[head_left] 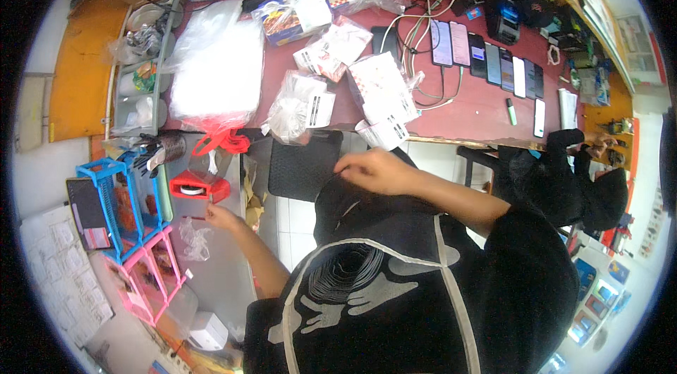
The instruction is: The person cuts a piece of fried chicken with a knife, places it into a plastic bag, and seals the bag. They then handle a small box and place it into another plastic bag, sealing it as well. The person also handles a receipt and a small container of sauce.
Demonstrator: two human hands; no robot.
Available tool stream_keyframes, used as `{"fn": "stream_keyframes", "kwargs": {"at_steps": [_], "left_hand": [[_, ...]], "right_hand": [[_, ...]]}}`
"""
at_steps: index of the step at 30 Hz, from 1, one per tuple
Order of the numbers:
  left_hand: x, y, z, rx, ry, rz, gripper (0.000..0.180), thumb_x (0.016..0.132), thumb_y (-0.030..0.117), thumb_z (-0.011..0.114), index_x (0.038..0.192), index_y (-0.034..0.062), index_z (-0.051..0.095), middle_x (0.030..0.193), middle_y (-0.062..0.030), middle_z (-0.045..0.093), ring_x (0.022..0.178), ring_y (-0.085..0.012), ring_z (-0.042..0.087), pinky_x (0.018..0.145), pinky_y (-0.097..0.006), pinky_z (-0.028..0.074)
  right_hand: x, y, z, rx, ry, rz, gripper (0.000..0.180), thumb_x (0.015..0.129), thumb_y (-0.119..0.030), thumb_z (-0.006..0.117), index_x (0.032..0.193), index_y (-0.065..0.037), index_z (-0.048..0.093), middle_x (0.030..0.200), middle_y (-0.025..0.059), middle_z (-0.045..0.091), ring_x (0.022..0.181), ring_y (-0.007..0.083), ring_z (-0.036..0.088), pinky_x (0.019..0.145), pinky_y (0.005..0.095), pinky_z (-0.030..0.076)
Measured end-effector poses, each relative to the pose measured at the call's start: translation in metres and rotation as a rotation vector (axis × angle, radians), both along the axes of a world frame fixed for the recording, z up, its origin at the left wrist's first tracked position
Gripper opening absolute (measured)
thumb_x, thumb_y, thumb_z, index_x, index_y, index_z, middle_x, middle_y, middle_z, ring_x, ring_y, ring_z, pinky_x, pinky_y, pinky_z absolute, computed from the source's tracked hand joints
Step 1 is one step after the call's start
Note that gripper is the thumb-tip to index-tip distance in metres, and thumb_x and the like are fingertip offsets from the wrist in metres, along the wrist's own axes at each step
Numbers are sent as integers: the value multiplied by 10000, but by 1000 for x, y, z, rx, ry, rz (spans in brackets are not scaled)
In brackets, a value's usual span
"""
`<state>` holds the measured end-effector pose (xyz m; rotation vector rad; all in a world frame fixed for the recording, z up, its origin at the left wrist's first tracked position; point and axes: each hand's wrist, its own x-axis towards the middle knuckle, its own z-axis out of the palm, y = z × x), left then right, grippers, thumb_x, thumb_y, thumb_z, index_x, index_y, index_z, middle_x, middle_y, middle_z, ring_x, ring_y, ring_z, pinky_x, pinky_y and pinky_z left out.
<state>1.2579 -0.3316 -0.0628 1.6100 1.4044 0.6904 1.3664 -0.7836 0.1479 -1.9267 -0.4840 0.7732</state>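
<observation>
My left hand (223, 218) reaches out to the left over a grey surface (226, 268), just below a red tape dispenser (199, 187). Its fingertips pinch a short thin strip (197, 218) that looks like tape. My right hand (374, 170) is held close to my chest, with fingers closed on the top edge of a piece of black fabric (337, 199) that merges with my black shirt. A crumpled clear plastic bag (193, 240) lies just below the left hand.
A dark red table (486, 102) carries a large bag of white goods (215, 78), several small wrapped packets (384, 95), a row of phones (486, 60) and cables. Blue and pink baskets (134, 233) stand at left. Another person in black (578, 176) sits at right.
</observation>
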Motion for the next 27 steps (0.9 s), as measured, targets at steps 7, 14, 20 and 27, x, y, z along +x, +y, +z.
{"fn": "stream_keyframes", "kwargs": {"at_steps": [7, 14, 20, 27], "left_hand": [[-3, -146, 4, 393, -74, -297, 407, 968, 201, 604, 1260, -70, 520, 1223, -249, 574, 1111, -337, 568, 981, -427, 447], [-16, -248, -37, 69, 130, -251, 367, 968, 176, 602, 1235, -62, 515, 1194, -234, 568, 1072, -335, 577, 956, -412, 466], [-31, -293, -58, 172, 78, -281, 371, 919, 141, 589, 1226, -59, 526, 1135, -215, 584, 1027, -331, 581, 925, -409, 469], [-135, -348, -76, 186, 417, -530, 346, 885, 149, 612, 1159, -57, 560, 1056, -205, 603, 943, -314, 589, 851, -404, 484]], "right_hand": [[37, -138, -4, 7, -176, -577, 193, 952, -146, 602, 1071, -27, 696, 828, 137, 707, 741, 152, 649, 690, 346, 521], [102, -372, 28, 408, -495, -1308, 166, 1000, -162, 556, 1030, -67, 688, 735, -41, 577, 609, 24, 480, 537, 184, 370], [146, -490, -22, 249, -402, -1343, 181, 965, -198, 601, 1015, -53, 697, 752, 0, 640, 627, 71, 556, 567, 222, 429], [222, -553, -105, -735, -622, -1089, 590, 850, -378, 688, 1296, -15, 557, 1159, 209, 661, 1033, 351, 670, 880, 438, 526]]}}
